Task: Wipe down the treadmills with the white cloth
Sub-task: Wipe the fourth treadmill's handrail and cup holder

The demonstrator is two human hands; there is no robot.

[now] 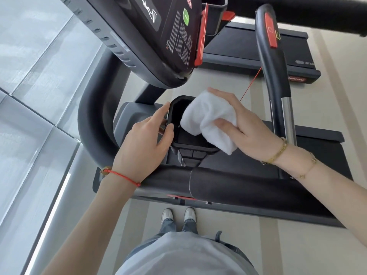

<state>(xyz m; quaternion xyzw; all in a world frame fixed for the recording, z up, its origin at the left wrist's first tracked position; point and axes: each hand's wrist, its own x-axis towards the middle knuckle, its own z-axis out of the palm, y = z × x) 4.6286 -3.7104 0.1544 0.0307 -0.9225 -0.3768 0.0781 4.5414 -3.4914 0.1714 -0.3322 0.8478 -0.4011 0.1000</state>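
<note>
The left hand (145, 143) grips the left rim of the treadmill's (218, 181) black holder (190, 148). The white cloth (208, 118) sits bunched over the holder's right half, held by the right hand (244, 126). The open cavity lies left of and below the cloth.

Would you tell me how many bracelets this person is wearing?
3: a red cord bracelet on the left wrist; a gold bangle and a thin gold chain on the right wrist. None looks hidden.
</note>
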